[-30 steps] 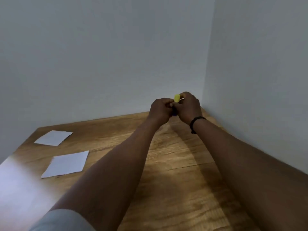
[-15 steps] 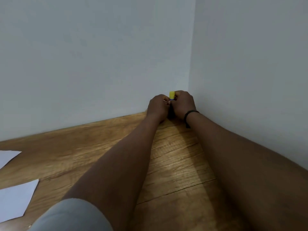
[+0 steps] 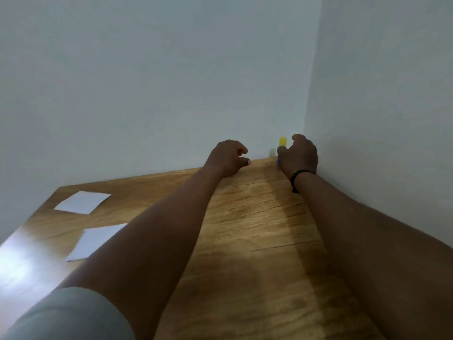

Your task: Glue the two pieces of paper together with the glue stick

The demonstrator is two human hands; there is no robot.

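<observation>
The glue stick point(image 3: 282, 141), blue with a yellow cap, stands upright in the far corner of the wooden table point(image 3: 257, 229), close to both walls. My right hand point(image 3: 297, 155) curls round its blue body, so only the cap and a sliver of blue show. My left hand point(image 3: 228, 157) hovers just left of it, apart from the stick, fingers loosely curled and holding nothing. Two white paper squares lie flat and apart at the table's left: one further back point(image 3: 82, 202), one nearer point(image 3: 95, 241) and partly hidden by my left forearm.
Plain grey walls meet at the corner right behind the glue stick and run along the table's back and right sides. A bright glare patch covers the table's near left edge. A black band circles my right wrist point(image 3: 297, 179).
My left hand has let go of the glue stick and moved left. The stick now stands in the corner under my right hand. The view swung back left, showing both papers again.
</observation>
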